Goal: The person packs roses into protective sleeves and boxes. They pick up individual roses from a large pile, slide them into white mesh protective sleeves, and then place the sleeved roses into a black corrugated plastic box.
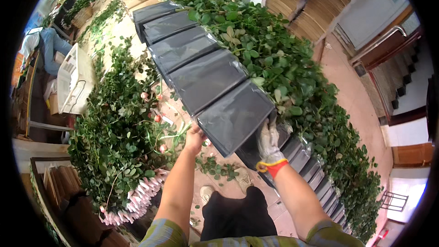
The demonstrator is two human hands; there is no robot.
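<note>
A black flat-faced flower bundle (236, 116) in clear plastic is at the near end of an overlapping row. My left hand (194, 139), bare, holds its lower left edge; the fingertips are partly hidden. Against its right edge is my right hand (270, 140), in a whitish glove with an orange and yellow cuff, its fingers pointing up along the side. Behind that bundle lie more black bundles (207, 75), leafy green stems (260, 51) spreading from their right side. Further black bundles (308, 168) stand in a row below my right hand.
Piled rose stems (113, 133) lie to the left, with pink-wrapped heads (137, 202) at their near end. Several loose roses (163, 148) and ribbons are on the floor. A white plastic crate (77, 79) stands beside a person in jeans (51, 49). Stacked cardboard (308, 3) is at the back right.
</note>
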